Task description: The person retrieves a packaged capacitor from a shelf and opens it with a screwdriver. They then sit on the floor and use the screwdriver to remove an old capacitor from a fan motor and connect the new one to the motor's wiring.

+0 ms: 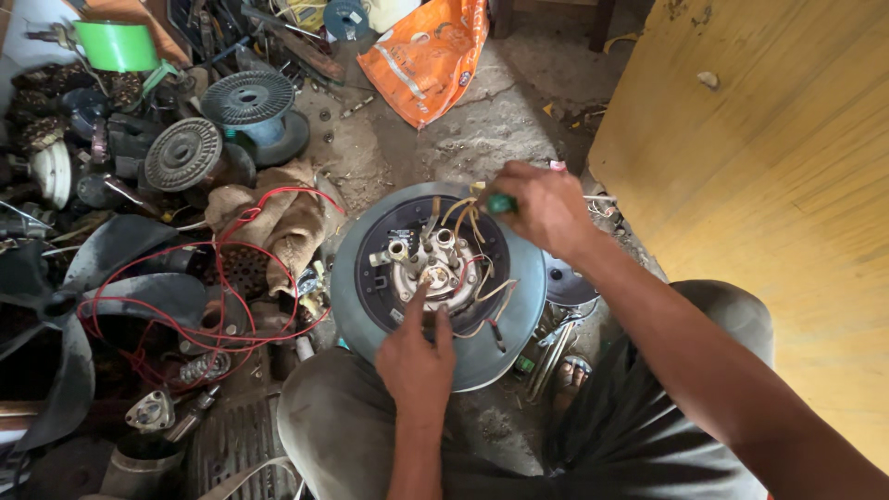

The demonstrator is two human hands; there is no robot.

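Note:
A round grey-blue fan motor housing [519, 306] lies open on the ground between my knees, with a metal hub [435, 264] and yellow and red wires [463, 222] in its dark middle. My left hand [415, 356] rests on its near rim, the index finger stretched toward the hub. My right hand [542, 208] is over the far rim, closed on a green-handled tool [500, 204] next to the yellow wires.
A tangle of red wire [199, 306] and dark fan blades [111, 278] lie at left. Wire spools [248, 97], a brown rag [292, 222] and scrap parts sit behind. An orange bag [426, 56] is at the back. A yellow wooden panel [769, 167] stands at right.

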